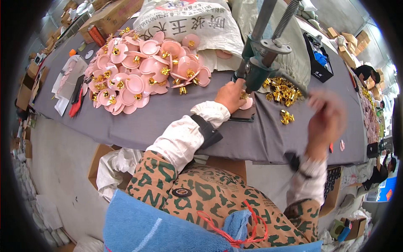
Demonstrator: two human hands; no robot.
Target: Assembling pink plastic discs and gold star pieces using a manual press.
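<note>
A green hand press [259, 69] with a steel column and a threaded rod stands at the table's far middle. My left hand [232, 97] is closed at its base, fingers around a small pink disc [247, 103] with a bit of gold under the press head; part of the disc is hidden. The press lever [293, 82] slants down to the right. At its end is my right hand [325, 119], smeared by motion, so its grip does not show clearly. Gold metal fittings [286, 91] lie heaped right of the press, a smaller cluster [287, 117] nearer me.
Pink discs with gold fittings [138, 86] are piled left of the press on the grey cloth-covered table [184, 122]. Behind stand a white woven sack [184, 25] and a black box [315, 63]. A red-handled tool [75, 107] lies far left. Other people [380, 172] are at the right.
</note>
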